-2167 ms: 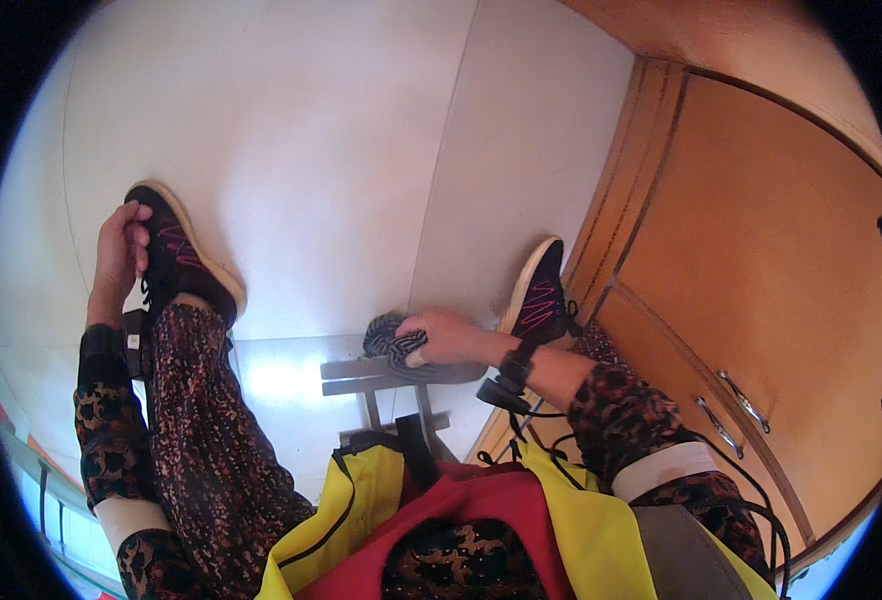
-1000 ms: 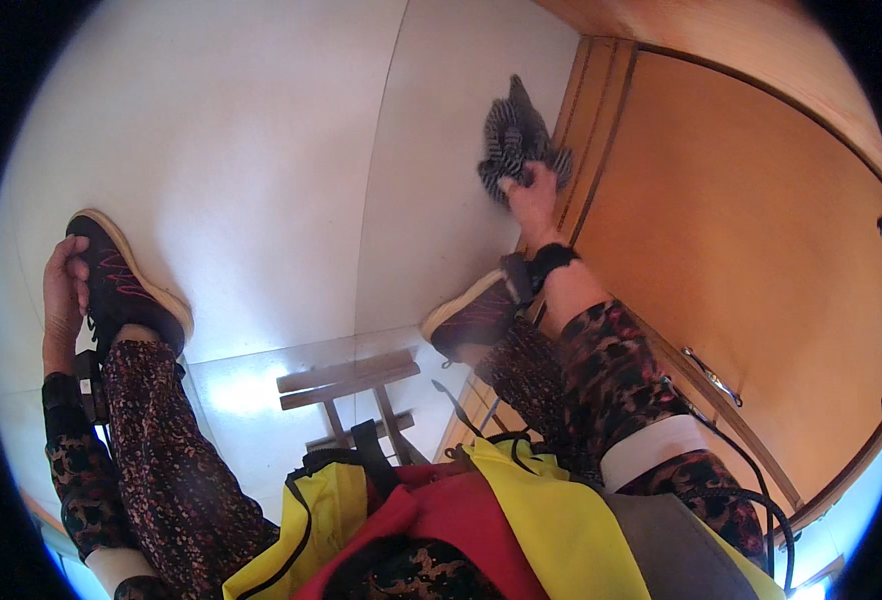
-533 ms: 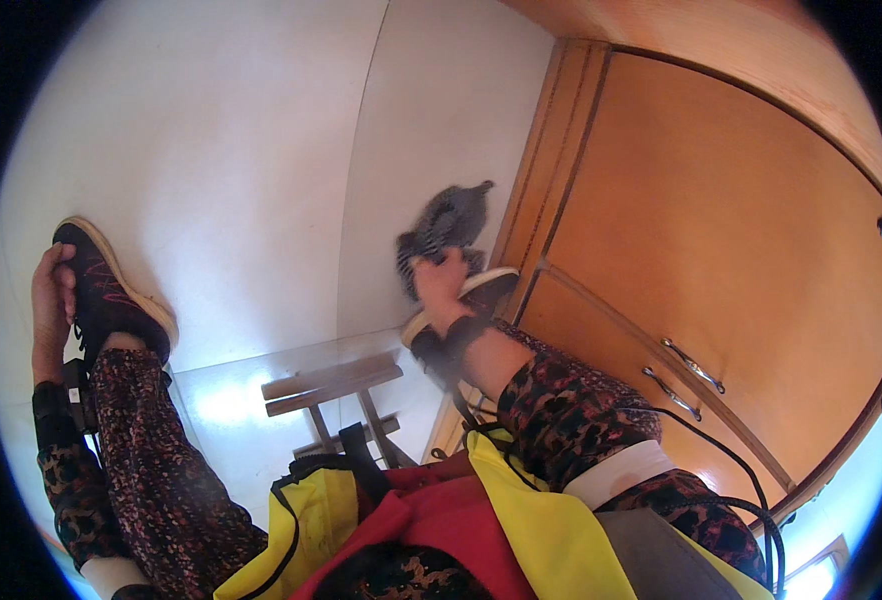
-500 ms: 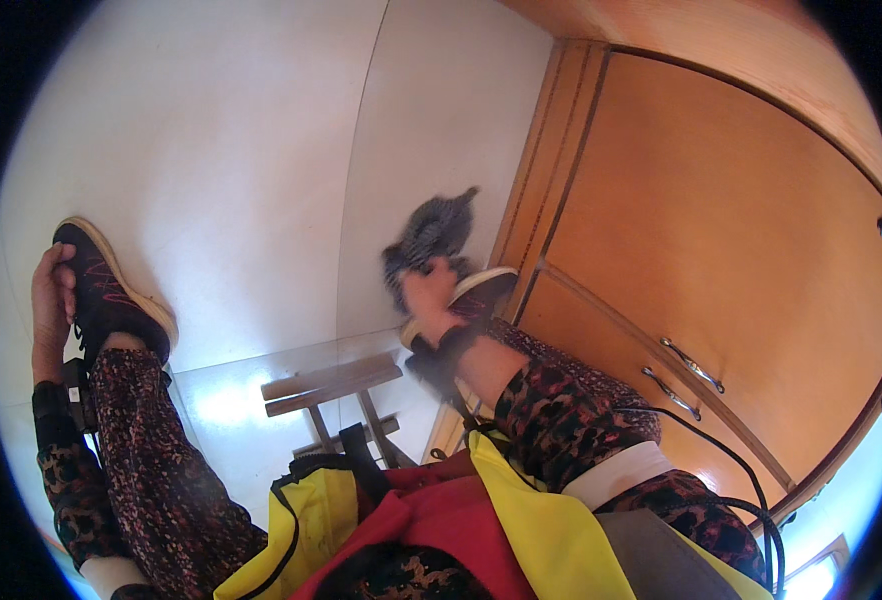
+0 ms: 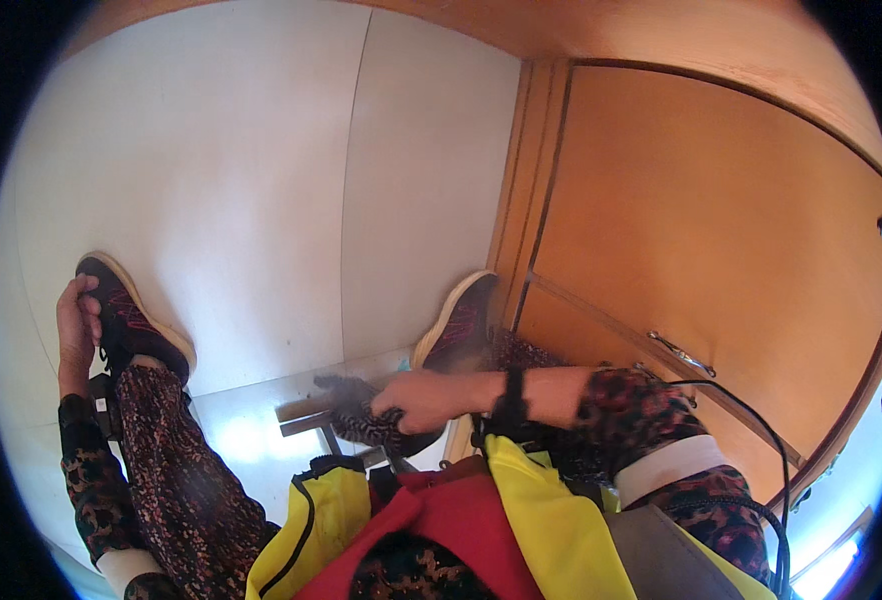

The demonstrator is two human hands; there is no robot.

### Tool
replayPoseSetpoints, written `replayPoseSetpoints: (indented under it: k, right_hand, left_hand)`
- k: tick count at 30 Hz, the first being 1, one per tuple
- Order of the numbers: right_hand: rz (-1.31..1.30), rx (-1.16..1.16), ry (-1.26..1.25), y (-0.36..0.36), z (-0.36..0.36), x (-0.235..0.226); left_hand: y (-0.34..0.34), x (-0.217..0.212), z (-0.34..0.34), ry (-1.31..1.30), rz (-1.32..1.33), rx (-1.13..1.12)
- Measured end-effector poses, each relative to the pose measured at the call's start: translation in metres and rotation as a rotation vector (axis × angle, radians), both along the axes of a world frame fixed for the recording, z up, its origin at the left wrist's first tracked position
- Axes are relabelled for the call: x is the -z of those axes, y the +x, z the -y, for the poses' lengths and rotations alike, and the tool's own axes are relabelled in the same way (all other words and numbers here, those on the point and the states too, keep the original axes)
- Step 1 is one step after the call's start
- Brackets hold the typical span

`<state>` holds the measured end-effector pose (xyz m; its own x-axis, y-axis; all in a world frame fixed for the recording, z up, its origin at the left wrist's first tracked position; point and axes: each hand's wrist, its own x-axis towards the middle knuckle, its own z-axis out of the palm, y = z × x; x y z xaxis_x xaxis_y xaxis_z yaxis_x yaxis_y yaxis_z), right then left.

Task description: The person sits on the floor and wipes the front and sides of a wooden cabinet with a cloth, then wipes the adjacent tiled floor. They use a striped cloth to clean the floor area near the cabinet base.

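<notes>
My right hand (image 5: 416,405) is closed on a bunched grey patterned cloth (image 5: 361,415), held near the middle in front of my body. The cloth hangs over a small wooden slatted frame (image 5: 303,410) and hides much of it. Whether the cloth touches the wood, I cannot tell. At the left, my left hand (image 5: 79,315) rests against the side of my dark left shoe (image 5: 121,305), fingers loosely bent and nothing gripped. My right shoe (image 5: 461,320), dark with a pale sole, stands beyond my right wrist.
Pale, smooth floor panels (image 5: 231,200) with a thin seam spread ahead. An orange-brown wooden cabinet (image 5: 711,210) with metal handles (image 5: 681,352) stands close on the right. A black cable (image 5: 751,420) loops beside my right arm. Light reflects off the floor near the wooden frame.
My right hand has drawn the grey cloth back from beside the right shoe toward my body, over the wooden frame. My left hand stays at the left shoe. The view has shifted slightly.
</notes>
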<state>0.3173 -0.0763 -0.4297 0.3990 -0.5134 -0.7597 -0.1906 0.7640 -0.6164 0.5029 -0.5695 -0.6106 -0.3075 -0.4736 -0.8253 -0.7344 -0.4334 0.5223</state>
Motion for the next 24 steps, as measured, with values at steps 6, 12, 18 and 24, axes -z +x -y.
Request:
replayPoseSetpoints:
  k: [6, 12, 18, 24]
  right_hand:
    - [-0.230, 0.426, -0.089, -0.154, -0.015, -0.074]
    - [-0.492, 0.855, 0.164, -0.278, -0.038, -0.093]
    - [-1.023, 1.009, 0.292, -0.343, -0.065, 0.006]
    - [-1.682, 0.399, -0.086, -0.317, -0.057, 0.094]
  left_hand:
    - [-0.003, -0.004, -0.003, 0.044, -0.061, -0.019]
    - [-0.006, -0.010, -0.002, 0.055, -0.043, -0.039]
    - [-0.007, -0.012, -0.005, 0.023, -0.029, -0.066]
    - [-0.004, -0.009, -0.003, 0.039, -0.048, -0.041]
